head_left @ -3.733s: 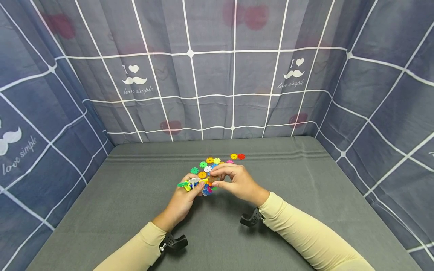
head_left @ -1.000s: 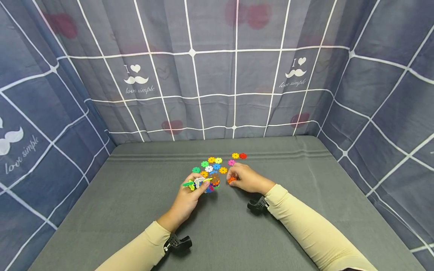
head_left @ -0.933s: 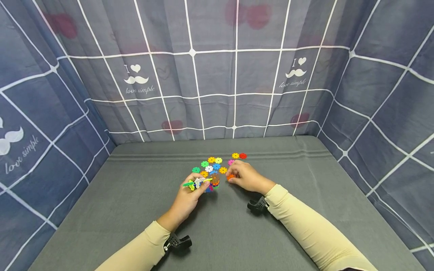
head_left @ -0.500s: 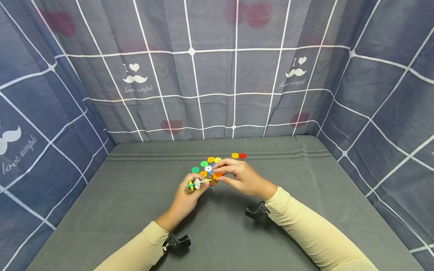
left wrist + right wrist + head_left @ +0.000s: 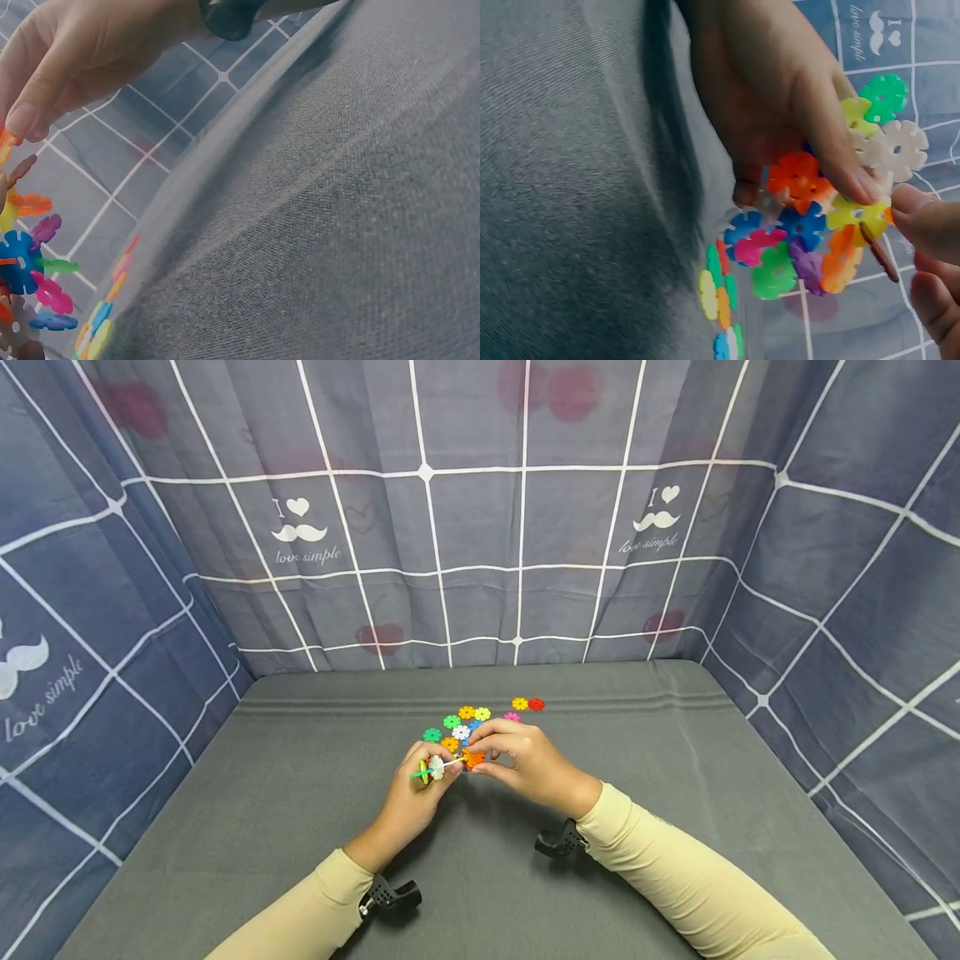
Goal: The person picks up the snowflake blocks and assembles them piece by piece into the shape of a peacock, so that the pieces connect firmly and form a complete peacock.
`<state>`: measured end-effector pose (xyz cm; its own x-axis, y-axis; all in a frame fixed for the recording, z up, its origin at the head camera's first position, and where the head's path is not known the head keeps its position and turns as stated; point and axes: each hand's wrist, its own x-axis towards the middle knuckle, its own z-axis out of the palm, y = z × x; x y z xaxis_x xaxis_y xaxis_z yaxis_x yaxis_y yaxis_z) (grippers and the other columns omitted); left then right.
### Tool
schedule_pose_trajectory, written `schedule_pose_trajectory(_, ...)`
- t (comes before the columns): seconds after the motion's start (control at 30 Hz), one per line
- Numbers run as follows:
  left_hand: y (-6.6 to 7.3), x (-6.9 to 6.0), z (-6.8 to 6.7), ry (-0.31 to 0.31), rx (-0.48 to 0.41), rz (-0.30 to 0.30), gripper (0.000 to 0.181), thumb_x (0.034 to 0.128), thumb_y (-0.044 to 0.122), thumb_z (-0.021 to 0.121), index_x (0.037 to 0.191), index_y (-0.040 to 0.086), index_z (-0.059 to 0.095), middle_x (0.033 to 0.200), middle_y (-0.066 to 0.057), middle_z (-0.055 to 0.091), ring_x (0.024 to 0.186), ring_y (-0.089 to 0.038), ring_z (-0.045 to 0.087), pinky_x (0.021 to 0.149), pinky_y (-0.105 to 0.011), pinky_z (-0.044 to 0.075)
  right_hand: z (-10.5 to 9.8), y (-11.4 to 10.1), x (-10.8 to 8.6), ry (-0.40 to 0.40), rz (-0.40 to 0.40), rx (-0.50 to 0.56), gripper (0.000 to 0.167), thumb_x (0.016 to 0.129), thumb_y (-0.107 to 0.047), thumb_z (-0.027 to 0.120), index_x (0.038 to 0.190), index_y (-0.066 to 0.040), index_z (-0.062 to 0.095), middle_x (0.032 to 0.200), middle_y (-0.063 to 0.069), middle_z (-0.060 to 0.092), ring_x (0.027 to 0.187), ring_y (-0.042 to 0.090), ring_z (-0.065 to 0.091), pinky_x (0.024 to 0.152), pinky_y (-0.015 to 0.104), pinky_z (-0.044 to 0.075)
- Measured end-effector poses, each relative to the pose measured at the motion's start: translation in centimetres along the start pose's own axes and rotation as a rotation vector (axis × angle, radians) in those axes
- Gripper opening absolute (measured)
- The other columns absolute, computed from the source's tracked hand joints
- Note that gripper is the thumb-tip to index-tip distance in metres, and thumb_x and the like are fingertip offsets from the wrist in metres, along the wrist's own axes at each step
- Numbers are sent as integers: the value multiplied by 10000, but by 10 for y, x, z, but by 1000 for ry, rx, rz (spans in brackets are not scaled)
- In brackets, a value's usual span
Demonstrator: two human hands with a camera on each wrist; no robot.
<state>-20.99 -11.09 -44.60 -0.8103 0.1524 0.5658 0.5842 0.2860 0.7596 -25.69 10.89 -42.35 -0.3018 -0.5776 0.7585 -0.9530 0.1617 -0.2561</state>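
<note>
My left hand point(image 5: 408, 797) grips a cluster of interlocking flower-shaped plastic discs, held just above the table. In the right wrist view the cluster shows a blue disc point(image 5: 802, 227), a yellow disc point(image 5: 855, 214), a brown disc point(image 5: 879, 253) seen edge-on, a white disc point(image 5: 898, 150) and several others. The left palm and fingers hide part of it. My right hand point(image 5: 536, 770) pinches an orange disc point(image 5: 475, 758) between thumb and fingertips at the cluster's right side. Whether that disc's slot is joined to the cluster I cannot tell.
Loose discs lie on the grey table cloth point(image 5: 600, 718) behind the hands, among them a white disc point(image 5: 461, 732), a green disc point(image 5: 432, 736) and a red disc point(image 5: 536, 704). A checked curtain point(image 5: 472, 527) encloses the back and sides.
My right hand has carried the orange disc left, from beside the cluster to its right side. My left hand has turned the cluster slightly. A brown disc showed on the cluster's right side one second ago.
</note>
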Motion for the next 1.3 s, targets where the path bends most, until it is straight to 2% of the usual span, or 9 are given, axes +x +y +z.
schedule_pose_trajectory(0.1, -14, 0, 2, 7, 16, -16, 166, 918, -43, 785, 973, 36, 650, 918, -68, 556, 853, -199, 521, 731, -325, 426, 4, 0, -1, 32, -3, -21, 343, 750, 63, 933, 1049, 25, 770, 1079, 100, 707, 941, 195, 682, 678, 272, 569)
schedule_pose_trajectory(0.2, -29, -1, 5, 10, 31, -15, 176, 909, -25, 803, 983, 46, 660, 922, -73, 563, 854, -210, 521, 729, -331, 426, 6, 1, -2, 50, -1, -43, 326, 751, 58, 936, 1031, 19, 774, 1074, 96, 709, 973, 198, 690, 735, 274, 576)
schedule_pose_trajectory(0.33, -35, -2, 5, -7, 33, 3, 180, 912, 35, 827, 985, 107, 679, 950, -32, 577, 892, -214, 539, 755, -346, 435, 8, 1, -3, 41, 7, -29, 311, 754, 53, 937, 1016, 14, 774, 1080, 73, 711, 1003, 190, 689, 829, 258, 566)
schedule_pose_trajectory(0.4, -37, -3, 4, -22, 35, 11, 181, 918, 63, 830, 982, 140, 679, 963, -7, 577, 921, -212, 545, 780, -360, 437, 8, 2, -3, 35, 8, -18, 312, 748, 51, 941, 1008, 13, 773, 1076, 69, 714, 998, 185, 690, 831, 246, 563)
schedule_pose_trajectory(0.67, -36, -4, 3, -68, 66, 37, 214, 921, 100, 832, 970, 200, 649, 1000, 41, 567, 998, -205, 533, 840, -400, 431, 11, 5, -7, 34, -13, -33, 320, 707, 41, 963, 973, 3, 790, 1035, 63, 735, 936, 171, 715, 818, 247, 577)
schedule_pose_trajectory(0.87, -38, -5, 4, -35, 48, 64, 221, 902, 41, 831, 966, 163, 657, 1000, 2, 582, 986, -210, 542, 844, -355, 435, 17, 5, -10, 74, 1, -52, 322, 709, 21, 969, 981, -4, 799, 1043, 58, 741, 951, 171, 724, 827, 244, 578)
schedule_pose_trajectory(0.93, -35, -5, 4, -25, 37, 58, 213, 901, 17, 824, 962, 139, 660, 998, -29, 588, 982, -222, 548, 846, -342, 435, 20, 6, -11, 97, 7, -43, 322, 706, 21, 970, 979, -5, 801, 1039, 60, 742, 948, 175, 726, 820, 244, 580)
schedule_pose_trajectory(1.13, -33, -6, 3, -38, 1, -5, 196, 907, -4, 810, 967, 114, 665, 998, -23, 612, 981, -197, 567, 868, -323, 444, 23, 8, -14, 146, 99, 103, 322, 695, 10, 971, 975, -17, 813, 1023, 72, 759, 929, 203, 735, 788, 254, 582)
schedule_pose_trajectory(1.3, -4, -4, 1, -32, -27, 20, 192, 894, -86, 785, 954, 34, 649, 967, -86, 600, 941, -195, 562, 833, -275, 448, 20, 9, -14, 146, 160, 196, 317, 698, -15, 971, 978, -18, 821, 1031, 94, 766, 944, 248, 737, 798, 285, 583)
